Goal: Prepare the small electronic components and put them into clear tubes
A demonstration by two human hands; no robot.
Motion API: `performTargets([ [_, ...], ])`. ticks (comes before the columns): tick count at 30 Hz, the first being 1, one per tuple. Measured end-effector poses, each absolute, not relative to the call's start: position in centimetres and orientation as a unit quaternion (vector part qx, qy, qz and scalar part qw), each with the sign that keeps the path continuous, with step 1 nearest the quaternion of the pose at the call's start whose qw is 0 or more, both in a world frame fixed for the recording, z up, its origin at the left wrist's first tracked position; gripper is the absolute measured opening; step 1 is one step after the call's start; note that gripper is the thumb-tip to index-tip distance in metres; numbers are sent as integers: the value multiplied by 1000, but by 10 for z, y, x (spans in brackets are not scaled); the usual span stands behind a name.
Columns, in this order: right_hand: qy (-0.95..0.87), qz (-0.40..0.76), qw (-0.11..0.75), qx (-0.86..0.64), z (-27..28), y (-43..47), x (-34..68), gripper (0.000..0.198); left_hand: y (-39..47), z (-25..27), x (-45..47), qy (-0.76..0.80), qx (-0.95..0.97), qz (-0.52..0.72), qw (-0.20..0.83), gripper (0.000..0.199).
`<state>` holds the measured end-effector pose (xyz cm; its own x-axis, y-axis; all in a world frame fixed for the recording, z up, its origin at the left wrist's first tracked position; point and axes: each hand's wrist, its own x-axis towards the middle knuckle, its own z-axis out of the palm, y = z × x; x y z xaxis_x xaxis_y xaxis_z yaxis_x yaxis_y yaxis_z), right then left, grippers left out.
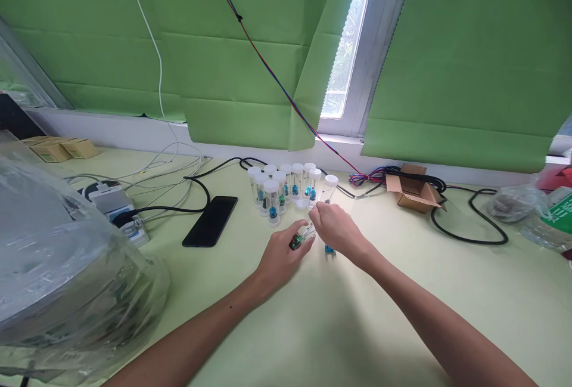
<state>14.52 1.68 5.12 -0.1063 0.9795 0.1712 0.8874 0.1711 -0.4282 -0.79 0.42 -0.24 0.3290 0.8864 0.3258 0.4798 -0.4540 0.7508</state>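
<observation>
The left hand [280, 252] grips a small green component [295, 241], seemingly steadying it for the right hand [336, 227], whose narrow pinch hides any held piece, near clustered capped tubes [272, 203].

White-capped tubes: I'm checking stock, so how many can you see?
10 visible. Nine tubes stand clustered beyond the left hand; the tenth tube slants just beyond the right hand, at the cluster's right. Others may be hidden behind the front ones or the hands.
</observation>
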Motion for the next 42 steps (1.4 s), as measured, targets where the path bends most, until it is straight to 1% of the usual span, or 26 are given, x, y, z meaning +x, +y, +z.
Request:
performTargets([
  [11, -783, 191, 262, -530, 59, 20, 156, 38, 2, 1, -5, 447, 738, 412, 294, 29],
  [19, -781, 224, 322, -486, 58, 21, 154, 32, 2, 1, -5, 453, 724, 434, 288, 28],
  [26, -758, 204, 394, -478, 48, 23, 147, 28, 2, -1, -5, 431, 730, 446, 288, 30],
  [42, -754, 219, 386, -484, 48, 23, 148, 24, 0, -2, -5, 415, 732, 444, 308, 27],
])
